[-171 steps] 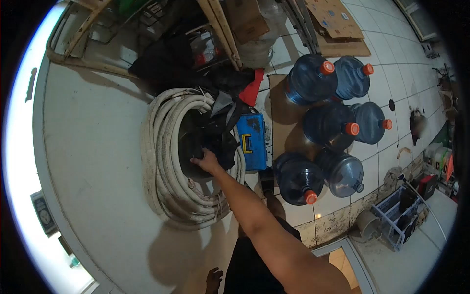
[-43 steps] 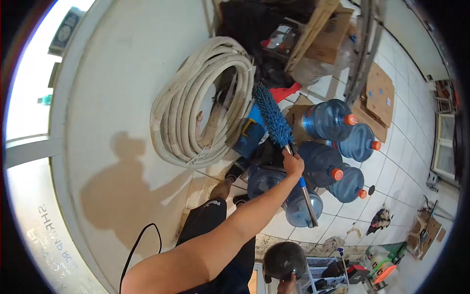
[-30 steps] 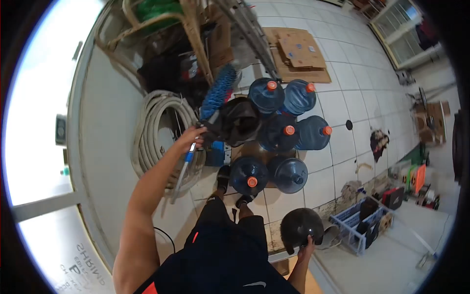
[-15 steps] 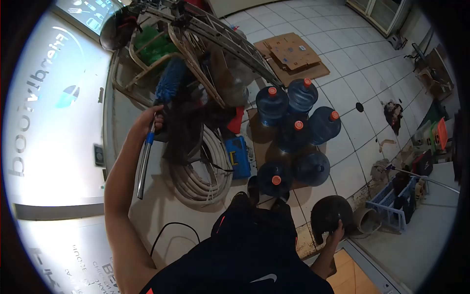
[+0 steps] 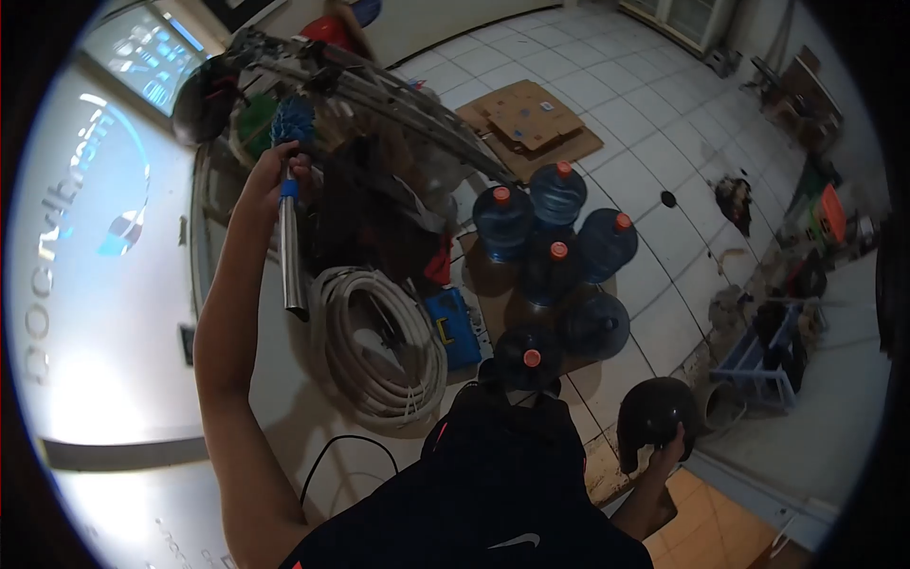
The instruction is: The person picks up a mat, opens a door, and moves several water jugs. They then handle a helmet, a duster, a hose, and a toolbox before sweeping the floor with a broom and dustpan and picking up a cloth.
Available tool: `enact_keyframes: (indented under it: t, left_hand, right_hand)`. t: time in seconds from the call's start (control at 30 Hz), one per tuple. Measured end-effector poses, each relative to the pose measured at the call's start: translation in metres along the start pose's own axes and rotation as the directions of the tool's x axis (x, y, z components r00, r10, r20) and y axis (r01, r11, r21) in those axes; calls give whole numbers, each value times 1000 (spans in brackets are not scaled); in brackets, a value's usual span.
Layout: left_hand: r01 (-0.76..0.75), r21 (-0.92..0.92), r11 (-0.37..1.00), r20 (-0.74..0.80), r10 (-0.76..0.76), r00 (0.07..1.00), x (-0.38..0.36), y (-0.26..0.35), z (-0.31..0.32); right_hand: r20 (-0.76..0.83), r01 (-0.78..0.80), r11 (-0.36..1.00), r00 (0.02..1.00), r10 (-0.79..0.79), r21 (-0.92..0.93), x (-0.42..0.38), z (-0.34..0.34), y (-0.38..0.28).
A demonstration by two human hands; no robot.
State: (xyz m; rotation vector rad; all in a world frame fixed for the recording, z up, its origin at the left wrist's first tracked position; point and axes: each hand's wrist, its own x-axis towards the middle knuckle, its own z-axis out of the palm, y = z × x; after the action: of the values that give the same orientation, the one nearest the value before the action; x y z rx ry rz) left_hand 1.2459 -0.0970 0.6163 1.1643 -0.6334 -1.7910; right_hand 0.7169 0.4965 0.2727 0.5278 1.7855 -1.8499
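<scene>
A person's left hand [image 5: 270, 175] is gripping a blue duster [image 5: 292, 123], fingers wrapped tightly around its handle. The long axis is running nearly upright: blue bristles just above the fingers, the metal handle [image 5: 293, 261] hanging below them, beside a coiled white hose [image 5: 379, 346]. The right hand [image 5: 671, 448], low and well apart, is clasping a dark helmet [image 5: 656, 417] by its rim.

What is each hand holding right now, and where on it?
Left hand grips the duster where blue head meets metal handle. Right hand holds the helmet by its lower edge.
</scene>
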Motion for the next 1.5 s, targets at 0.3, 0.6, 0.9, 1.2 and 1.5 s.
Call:
enact_keyframes:
  t: [0.3, 0.6, 0.9, 1.2, 1.5]
  left_hand:
    - [-369, 863, 345, 333, 161, 929, 26, -86, 69]
    - [-269, 498, -824, 696, 195, 691, -20, -164, 172]
    - [-297, 586, -754, 691, 274, 669, -68, -193, 215]
    - [-447, 880, -159, 452, 570, 687, -60, -155, 199]
    - [-512, 841, 175, 267, 690, 673, -35, -144, 247]
  right_hand:
    - [-45, 160, 984, 987, -157, 84, -7, -60, -27]
    - [-36, 124, 985, 991, -129, -118, 71, -125, -66]
    - [-19, 99, 969, 994, -106, -226, 143, -184, -100]
    - [25, 98, 975, 995, -95, -198, 180, -178, -138]
    - [158, 115, 984, 983, -92, -139, 221, -110, -201]
